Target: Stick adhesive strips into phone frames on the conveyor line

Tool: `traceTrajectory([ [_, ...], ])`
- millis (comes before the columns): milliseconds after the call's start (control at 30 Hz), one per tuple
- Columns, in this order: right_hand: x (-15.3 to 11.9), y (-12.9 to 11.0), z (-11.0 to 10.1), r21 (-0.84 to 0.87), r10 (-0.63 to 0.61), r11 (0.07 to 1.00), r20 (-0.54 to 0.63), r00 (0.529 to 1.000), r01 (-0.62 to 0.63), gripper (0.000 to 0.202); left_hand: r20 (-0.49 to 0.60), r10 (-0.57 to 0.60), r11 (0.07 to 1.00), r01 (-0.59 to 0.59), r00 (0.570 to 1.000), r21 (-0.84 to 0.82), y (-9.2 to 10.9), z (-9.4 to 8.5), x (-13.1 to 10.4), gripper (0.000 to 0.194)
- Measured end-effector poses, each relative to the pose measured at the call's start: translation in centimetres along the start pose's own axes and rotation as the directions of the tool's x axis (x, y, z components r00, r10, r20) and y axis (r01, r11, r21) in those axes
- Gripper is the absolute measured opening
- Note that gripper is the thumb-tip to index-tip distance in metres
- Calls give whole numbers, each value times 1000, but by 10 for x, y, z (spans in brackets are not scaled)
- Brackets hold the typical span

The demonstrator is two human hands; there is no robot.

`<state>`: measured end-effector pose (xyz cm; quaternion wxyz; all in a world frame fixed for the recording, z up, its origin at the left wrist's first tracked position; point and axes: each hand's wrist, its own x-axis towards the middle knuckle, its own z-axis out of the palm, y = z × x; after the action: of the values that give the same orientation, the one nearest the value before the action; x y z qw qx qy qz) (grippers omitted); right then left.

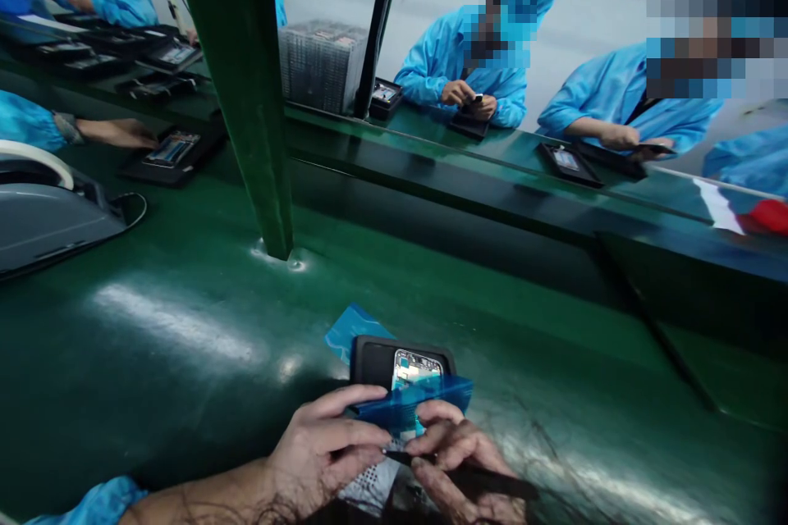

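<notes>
Near the bottom centre, a black tray (371, 361) holds an opened phone (419, 364) with its inner parts showing. A strip of blue film (400, 405) crosses in front of the phone. My left hand (329, 443) has its fingertips at the film's left end, with thumb and fingers pinched close to the tip of a dark, thin tool. My right hand (459, 459) holds that dark tool (480, 479), its tip pointing left toward my left fingertips. Another piece of blue film (355, 330) lies behind the tray's left corner. A perforated white piece (373, 482) shows below my hands.
A green post (252, 123) rises from the green table (185, 238). At the left are a grey device (55, 213) and a person's hand (116, 133) at a black tray. Co-workers in blue sit across a divider, near stacked trays (321, 66).
</notes>
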<state>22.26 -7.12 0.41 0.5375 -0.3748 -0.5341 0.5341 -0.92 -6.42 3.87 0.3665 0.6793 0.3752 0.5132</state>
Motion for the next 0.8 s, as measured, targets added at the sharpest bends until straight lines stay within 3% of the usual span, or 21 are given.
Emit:
traceTrajectory([
  [100, 3, -11, 9, -97, -38, 994, 119, 992, 50, 17, 31, -90, 994, 92, 995, -66, 3, 0, 0, 28],
  [167, 3, -20, 22, -97, 4, 995, -19, 1000, -6, 13, 18, -100, 991, 102, 995, -92, 4, 1, -1, 26],
  [233, 2, -27, 37, -74, 85, 992, -200, 976, -102, 25, 25, -100, 991, 102, 995, -82, 4, 1, -1, 23],
  [300, 2, -33, 47, -45, 125, 989, -277, 953, -143, 32, 28, -100, 993, 101, 995, -62, 4, 1, -1, 21],
  [400, 2, -34, 48, -63, 105, 991, -212, 972, -121, 29, 30, -97, 994, 98, 995, -41, 4, -1, -1, 19],
  [533, 2, -33, 43, -46, 152, 985, -220, 964, -166, 31, 37, -57, 998, 57, 998, 22, 2, -2, -2, 7],
  [633, 3, -35, 46, -16, 196, 978, -248, 949, -206, 34, 7, -22, 996, 22, 1000, 84, -2, -2, -4, 8],
  [800, 5, -42, 56, 29, 230, 972, -295, 927, -231, 39, 86, -72, 985, 57, 994, 165, -7, -2, -8, 21],
])
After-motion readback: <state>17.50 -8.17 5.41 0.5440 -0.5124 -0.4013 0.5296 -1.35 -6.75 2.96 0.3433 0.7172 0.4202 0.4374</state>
